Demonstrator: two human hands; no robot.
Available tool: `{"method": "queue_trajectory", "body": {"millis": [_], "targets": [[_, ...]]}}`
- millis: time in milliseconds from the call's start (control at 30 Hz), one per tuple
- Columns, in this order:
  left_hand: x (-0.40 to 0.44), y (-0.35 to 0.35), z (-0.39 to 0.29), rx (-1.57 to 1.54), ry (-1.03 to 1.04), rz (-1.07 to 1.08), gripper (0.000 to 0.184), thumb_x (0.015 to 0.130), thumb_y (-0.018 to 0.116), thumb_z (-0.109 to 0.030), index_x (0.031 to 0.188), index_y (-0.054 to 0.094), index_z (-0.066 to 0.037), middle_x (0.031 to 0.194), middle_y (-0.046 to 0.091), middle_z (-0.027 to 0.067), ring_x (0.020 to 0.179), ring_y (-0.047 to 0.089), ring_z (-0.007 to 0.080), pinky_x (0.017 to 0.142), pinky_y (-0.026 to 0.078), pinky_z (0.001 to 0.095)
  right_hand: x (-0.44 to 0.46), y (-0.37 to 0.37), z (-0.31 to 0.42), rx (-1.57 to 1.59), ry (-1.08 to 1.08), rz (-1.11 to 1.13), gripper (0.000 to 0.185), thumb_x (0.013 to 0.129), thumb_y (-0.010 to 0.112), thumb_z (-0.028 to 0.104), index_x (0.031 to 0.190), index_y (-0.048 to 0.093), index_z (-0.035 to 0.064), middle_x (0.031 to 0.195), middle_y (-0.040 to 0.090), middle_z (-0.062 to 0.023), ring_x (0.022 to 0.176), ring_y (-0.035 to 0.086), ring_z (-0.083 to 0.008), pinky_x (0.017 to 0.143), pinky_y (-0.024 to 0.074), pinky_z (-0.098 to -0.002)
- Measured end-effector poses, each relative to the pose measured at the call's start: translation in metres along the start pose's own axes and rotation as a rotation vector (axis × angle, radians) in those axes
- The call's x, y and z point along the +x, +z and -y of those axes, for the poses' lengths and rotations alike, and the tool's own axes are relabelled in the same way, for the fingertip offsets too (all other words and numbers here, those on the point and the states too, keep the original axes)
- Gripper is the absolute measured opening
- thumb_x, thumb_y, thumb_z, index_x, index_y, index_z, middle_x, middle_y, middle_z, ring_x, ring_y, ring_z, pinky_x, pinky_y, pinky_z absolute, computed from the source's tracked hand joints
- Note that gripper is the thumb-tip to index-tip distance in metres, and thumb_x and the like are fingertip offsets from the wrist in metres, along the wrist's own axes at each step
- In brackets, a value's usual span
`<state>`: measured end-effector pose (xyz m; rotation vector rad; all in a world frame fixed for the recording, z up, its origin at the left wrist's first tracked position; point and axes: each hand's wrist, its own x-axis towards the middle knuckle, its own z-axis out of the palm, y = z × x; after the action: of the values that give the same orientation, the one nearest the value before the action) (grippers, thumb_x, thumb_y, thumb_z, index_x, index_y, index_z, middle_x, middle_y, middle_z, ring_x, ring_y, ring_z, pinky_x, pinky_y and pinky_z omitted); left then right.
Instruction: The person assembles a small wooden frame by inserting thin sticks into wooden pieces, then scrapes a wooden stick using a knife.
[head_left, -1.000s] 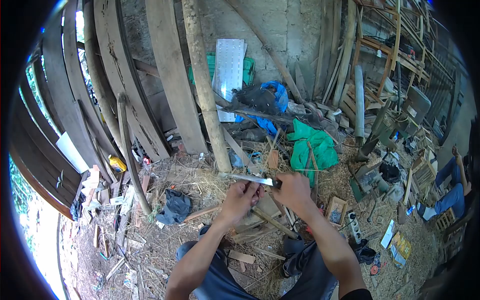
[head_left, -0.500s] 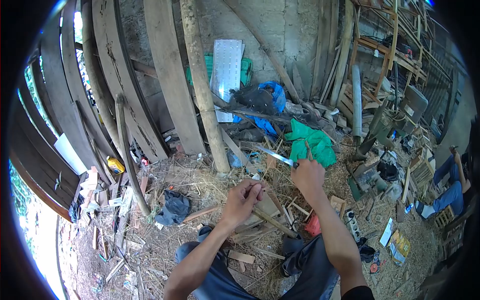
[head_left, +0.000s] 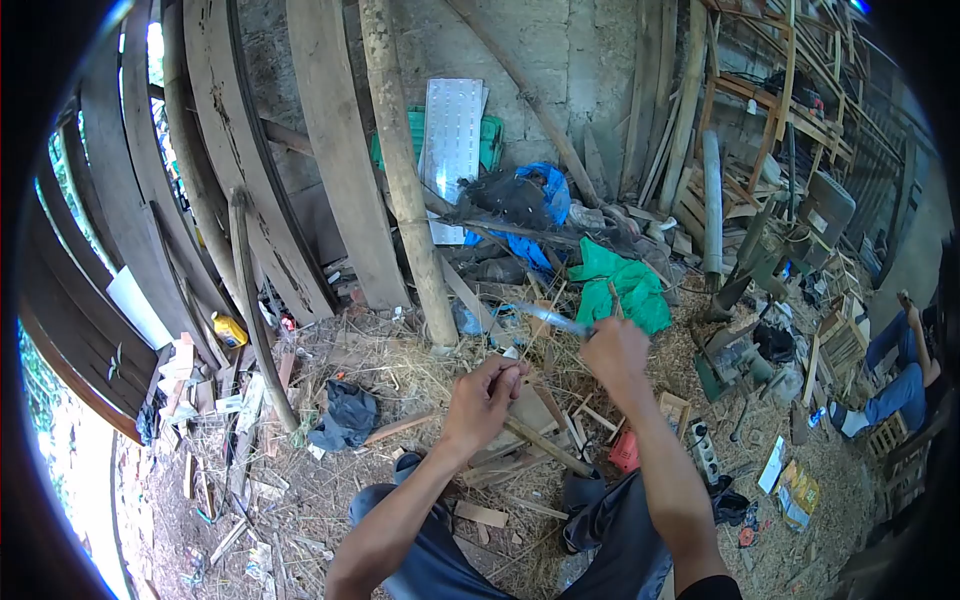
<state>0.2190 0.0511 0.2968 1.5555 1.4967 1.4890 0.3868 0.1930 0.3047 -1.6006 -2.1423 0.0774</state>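
In the head view my right hand [head_left: 615,352] is closed around the handle of a knife [head_left: 545,316]. Its blade points left and up, slightly smeared by motion. Left of it and a little lower, my left hand [head_left: 485,395] is closed in a pinch. A small pale tip shows above its fingers, but I cannot make out the whole piece. The knife blade stays apart from the left hand. Below both hands, a wooden stick [head_left: 550,446] slants over boards between my legs.
A black plastic bag [head_left: 345,415] lies on the left; a green plastic sheet [head_left: 620,285] lies beyond my right hand. A wooden post [head_left: 405,190] stands ahead. A red object [head_left: 625,452] and a power strip [head_left: 704,450] are on the right. Another person [head_left: 900,385] sits far right.
The knife blade has swung slightly and now looks blurred. My right hand has shifted a little; my left hand has stayed almost in place.
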Motion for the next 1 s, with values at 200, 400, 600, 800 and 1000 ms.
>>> {"method": "queue_trajectory", "body": {"millis": [200, 400, 600, 800, 1000], "targets": [[-0.007, -0.012, -0.001, -0.063, -0.065, 0.049, 0.017, 0.098, 0.046, -0.010, 0.101, 0.058, 0.002, 0.068, 0.050, -0.0008, 0.060, 0.043, 0.0048, 0.055, 0.037, 0.0206, 0.017, -0.002, -0.050, 0.028, 0.235, -0.111, 0.022, 0.076, 0.066, 0.024, 0.078, 0.071, 0.0032, 0.077, 0.067, -0.0218, 0.071, 0.066, -0.0383, 0.067, 0.0546, -0.0456], [0.001, -0.009, 0.006, -0.462, -0.239, 0.080, 0.019, 0.101, 0.041, -0.019, 0.102, 0.051, -0.003, 0.064, 0.032, -0.0056, 0.054, 0.028, 0.0036, 0.049, 0.025, 0.0209, -0.016, -0.006, 0.007, 0.289, -0.039, -0.066, 0.019, 0.073, 0.067, 0.024, 0.079, 0.072, 0.0065, 0.074, 0.066, -0.0217, 0.069, 0.065, -0.0381, 0.064, 0.0533, -0.0460], [0.000, 0.000, 0.006, -0.363, -0.173, 0.098, 0.018, 0.101, 0.041, -0.019, 0.099, 0.052, -0.005, 0.062, 0.032, -0.0062, 0.054, 0.029, 0.0027, 0.049, 0.027, 0.0211, -0.019, 0.003, 0.018, 0.116, -0.256, -0.101, 0.013, 0.071, 0.064, 0.019, 0.073, 0.071, 0.0088, 0.068, 0.064, -0.0191, 0.061, 0.064, -0.0360, 0.061, 0.0526, -0.0432], [0.002, 0.002, 0.002, -0.464, -0.277, 0.137, 0.018, 0.102, 0.039, -0.019, 0.097, 0.050, -0.005, 0.061, 0.032, -0.0059, 0.052, 0.030, 0.0032, 0.047, 0.028, 0.0214, -0.001, 0.002, -0.001, 0.006, -0.148, -0.043, 0.015, 0.074, 0.063, 0.019, 0.075, 0.071, 0.0067, 0.072, 0.065, -0.0208, 0.067, 0.066, -0.0375, 0.063, 0.0529, -0.0456], [-0.001, -0.009, 0.000, -0.618, -0.494, 0.126, 0.019, 0.102, 0.037, -0.019, 0.097, 0.049, -0.005, 0.060, 0.032, -0.0045, 0.050, 0.026, 0.0051, 0.045, 0.024, 0.0225, 0.013, -0.002, -0.043, 0.050, 0.138, -0.145, 0.020, 0.075, 0.066, 0.024, 0.077, 0.071, 0.0050, 0.074, 0.066, -0.0225, 0.069, 0.066, -0.0378, 0.065, 0.0542, -0.0462]]}}
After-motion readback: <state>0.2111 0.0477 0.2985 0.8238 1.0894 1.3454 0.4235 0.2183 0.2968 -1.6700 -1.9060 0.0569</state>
